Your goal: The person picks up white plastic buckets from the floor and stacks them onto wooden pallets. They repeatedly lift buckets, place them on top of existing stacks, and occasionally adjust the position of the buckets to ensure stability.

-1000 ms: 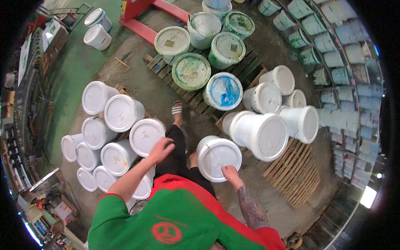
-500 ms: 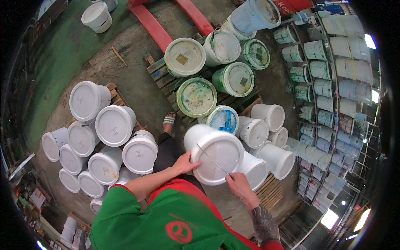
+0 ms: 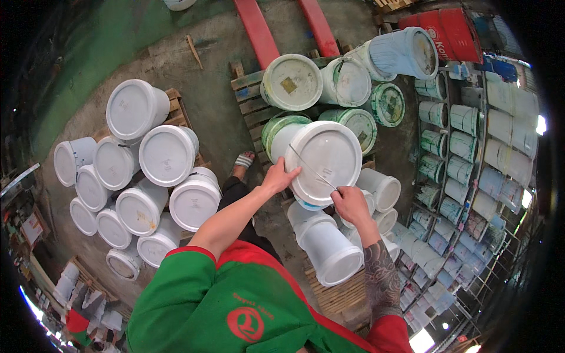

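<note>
A white lidded bucket (image 3: 332, 153) is lifted in front of me, its lid facing up toward me. My right hand (image 3: 352, 206) is closed round its wire handle (image 3: 312, 167), which lies slantwise across the lid. My left hand (image 3: 279, 177) grips the bucket's left side, with the thumb near the lid's rim. Behind the bucket, a green-stained bucket (image 3: 275, 130) and another green-smeared bucket (image 3: 358, 126) are partly covered by it. Just below it, more white buckets (image 3: 335, 250) stand close together.
A wooden pallet (image 3: 250, 109) with stained buckets lies ahead, with red forks (image 3: 259, 35) beyond it. To the left, many white buckets (image 3: 168, 156) are grouped on pallets. Racks of buckets (image 3: 462, 144) line the right side, near a red drum (image 3: 444, 35).
Both hands have carried the white bucket forward, and it now overlaps the stained buckets on the pallet. My view has shifted as well. The hold on the handle and side stays the same.
</note>
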A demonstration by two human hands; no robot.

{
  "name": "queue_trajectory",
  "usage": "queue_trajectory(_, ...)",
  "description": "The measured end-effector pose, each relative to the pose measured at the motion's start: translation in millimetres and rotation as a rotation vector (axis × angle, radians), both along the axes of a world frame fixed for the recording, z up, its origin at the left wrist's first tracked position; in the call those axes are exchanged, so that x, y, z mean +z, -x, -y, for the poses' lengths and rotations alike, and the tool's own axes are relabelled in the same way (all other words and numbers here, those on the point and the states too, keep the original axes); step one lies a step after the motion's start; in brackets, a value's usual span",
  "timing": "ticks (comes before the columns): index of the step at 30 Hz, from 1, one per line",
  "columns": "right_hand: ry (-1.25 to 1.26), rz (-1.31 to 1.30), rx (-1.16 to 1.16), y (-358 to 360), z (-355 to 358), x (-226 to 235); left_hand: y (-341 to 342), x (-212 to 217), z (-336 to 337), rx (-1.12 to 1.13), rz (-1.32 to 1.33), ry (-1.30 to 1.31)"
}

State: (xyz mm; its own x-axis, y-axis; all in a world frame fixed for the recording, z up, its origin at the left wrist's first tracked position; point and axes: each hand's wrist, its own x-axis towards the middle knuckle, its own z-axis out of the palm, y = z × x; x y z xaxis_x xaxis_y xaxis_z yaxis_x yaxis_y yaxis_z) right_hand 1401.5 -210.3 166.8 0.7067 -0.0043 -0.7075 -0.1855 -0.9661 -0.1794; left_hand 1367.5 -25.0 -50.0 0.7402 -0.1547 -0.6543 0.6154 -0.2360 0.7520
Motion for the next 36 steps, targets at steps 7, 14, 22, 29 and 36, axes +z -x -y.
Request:
queue_trajectory(7,0.049,-0.057,-0.012,-14,-6,2,1,4,-7,0.013,-0.067,0.036)
queue_trajectory(14,-0.039,0.019,-0.015,-3,2,8,-1,-9,0,0.012,-0.006,0.044)
queue_trajectory(22,-0.164,0.133,0.002,18,21,-3,-10,-13,5,0.028,-0.129,0.188)
queue_trajectory(29,-0.176,0.202,-0.148,49,15,-18,-28,2,2,-0.12,-0.247,0.197)
queue_trajectory(36,-0.111,0.026,-0.285,54,2,-58,-130,-107,-80,-0.595,-0.529,0.34)
